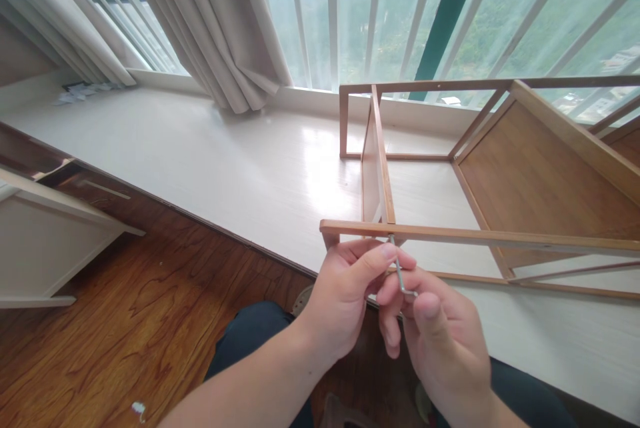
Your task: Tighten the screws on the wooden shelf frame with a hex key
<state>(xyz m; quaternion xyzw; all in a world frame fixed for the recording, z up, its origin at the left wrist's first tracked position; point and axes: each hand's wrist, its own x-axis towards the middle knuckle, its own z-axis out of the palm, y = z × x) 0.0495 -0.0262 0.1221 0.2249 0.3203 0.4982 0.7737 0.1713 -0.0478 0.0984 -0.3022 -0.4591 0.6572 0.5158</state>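
Observation:
A thin metal hex key (399, 273) meets the near rail (470, 236) of a brown wooden shelf frame, where a crosspiece joins it. My left hand (345, 288) is closed at that joint, its thumb and fingers around the upper end of the key and against the rail. On the key's bent lower end, my right hand (445, 335) is closed, with thumb and index finger at the tip. The fastener at the key's upper end is too small to make out. The shelf frame lies on its side, with wooden panels (540, 175) set between its rails.
The frame rests on a long pale window ledge (240, 161). Behind it stand white window bars (373, 15) and a beige curtain (215, 21). A white piece of furniture (55, 241) is at the left on the wooden floor (125, 335). Papers (83, 91) lie at the ledge's far end.

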